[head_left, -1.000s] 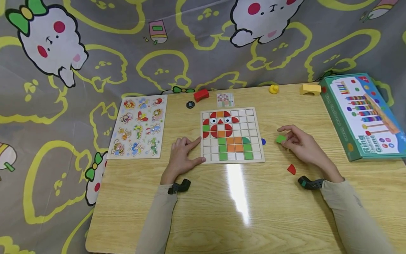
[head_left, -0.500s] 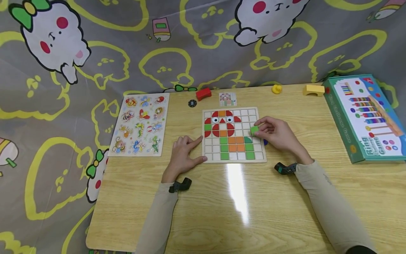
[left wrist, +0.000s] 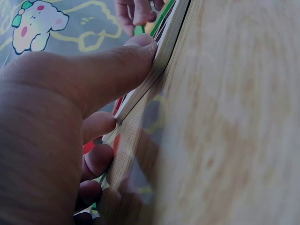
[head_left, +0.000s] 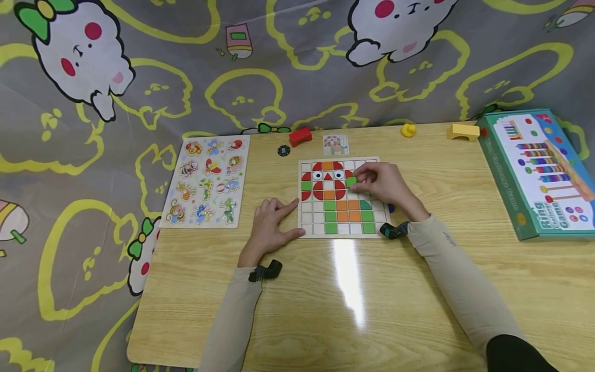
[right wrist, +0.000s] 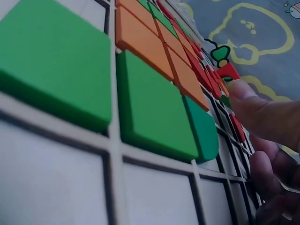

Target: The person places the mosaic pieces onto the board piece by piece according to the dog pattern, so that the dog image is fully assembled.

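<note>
In the head view, a wooden grid board [head_left: 307, 218] lies on the table, partly filled with red, orange, green and eye-patterned tiles. My right hand [head_left: 383, 182] is over its right half and pinches a green square tile [head_left: 351, 181] between thumb and forefinger, just right of the right eye tile. Whether this tile touches the board cannot be told. My left hand [head_left: 268, 227] rests at the board's left side, thumb at the lower corner and forefinger against the edge. The left wrist view shows that thumb [left wrist: 126, 65] on the board's corner.
A small picture card [head_left: 335, 145] lies behind the board, beside a red block [head_left: 300, 136] and a black chip [head_left: 283, 150]. An insect puzzle [head_left: 204, 181] is on the left. Rightward are a yellow duck [head_left: 408, 130], a yellow arch block [head_left: 464, 132] and a game box [head_left: 544, 175]. A blue piece [head_left: 391, 208] shows under my right wrist.
My right hand has carried the green tile leftward from the table on the right to above the board. My left hand stays at the board's edge. The red piece on the right is now hidden.
</note>
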Tool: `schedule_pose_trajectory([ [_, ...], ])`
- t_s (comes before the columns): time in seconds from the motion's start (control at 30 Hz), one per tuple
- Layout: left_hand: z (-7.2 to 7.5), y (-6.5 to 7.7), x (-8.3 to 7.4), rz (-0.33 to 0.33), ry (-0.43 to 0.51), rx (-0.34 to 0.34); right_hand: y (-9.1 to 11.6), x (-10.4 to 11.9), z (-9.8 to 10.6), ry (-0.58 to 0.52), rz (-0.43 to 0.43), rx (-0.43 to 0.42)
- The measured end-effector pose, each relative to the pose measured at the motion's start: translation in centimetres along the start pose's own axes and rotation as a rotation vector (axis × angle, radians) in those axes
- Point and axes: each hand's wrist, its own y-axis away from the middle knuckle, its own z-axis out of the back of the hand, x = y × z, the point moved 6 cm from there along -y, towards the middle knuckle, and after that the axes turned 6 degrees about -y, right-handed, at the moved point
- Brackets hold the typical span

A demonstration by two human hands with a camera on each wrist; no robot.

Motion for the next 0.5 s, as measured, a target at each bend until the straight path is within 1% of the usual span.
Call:
schedule_pose_trajectory([
  [0.4,-0.04,-0.01,0.02,-0.007,-0.004,-0.006,-0.08,-0.64,0.0,0.024,-0.033,0.011],
  [0.5,-0.02,0.01,-0.02,-0.015,-0.014,-0.016,-0.02,-0.55,0.01,0.041,-0.021,0.011],
])
